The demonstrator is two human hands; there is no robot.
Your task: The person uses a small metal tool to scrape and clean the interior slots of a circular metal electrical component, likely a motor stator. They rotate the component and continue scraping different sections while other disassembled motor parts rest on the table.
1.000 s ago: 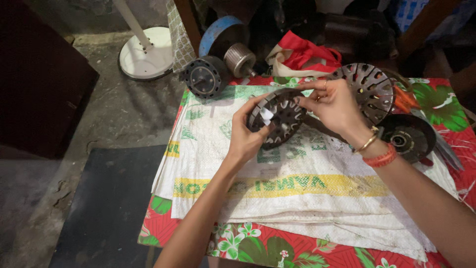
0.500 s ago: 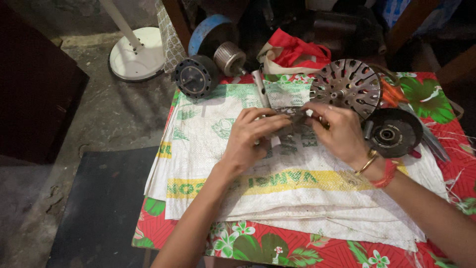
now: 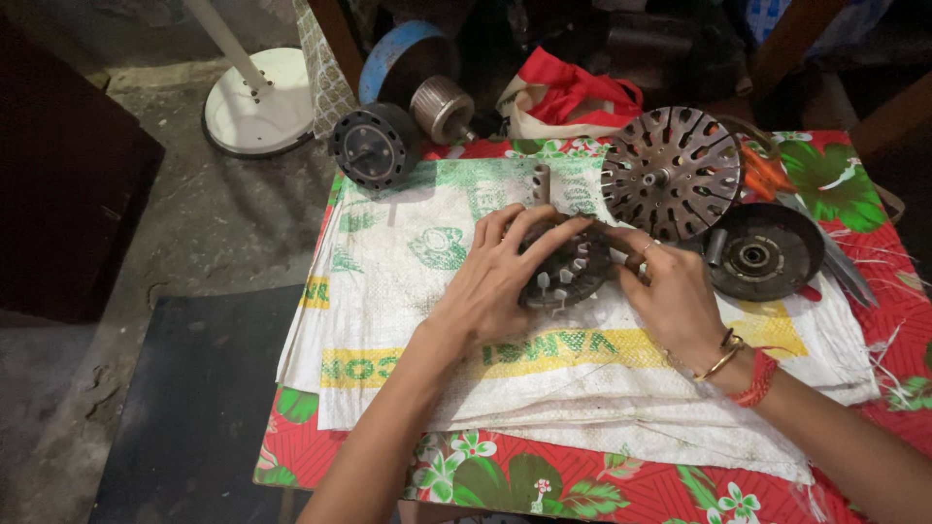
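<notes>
A dark round stator core with slotted teeth (image 3: 568, 277) lies on a white woven sack (image 3: 408, 291) spread over the table. My left hand (image 3: 495, 281) covers its left side, fingers curled over the top edge. My right hand (image 3: 670, 296) grips its right edge, with bangles and a red thread on the wrist. Most of the core is hidden under my fingers.
Behind the core stand a slotted metal disc (image 3: 672, 173), a dark round housing with a bearing (image 3: 762, 254), a black motor cover (image 3: 374, 146) and a grey rotor (image 3: 442, 109). A red bag (image 3: 573, 92) lies at the back. A white fan base (image 3: 257, 102) stands on the floor at left.
The stator core was lifted and tilted up in both hands; it has come down flat onto the sack, and both hands now rest over it.
</notes>
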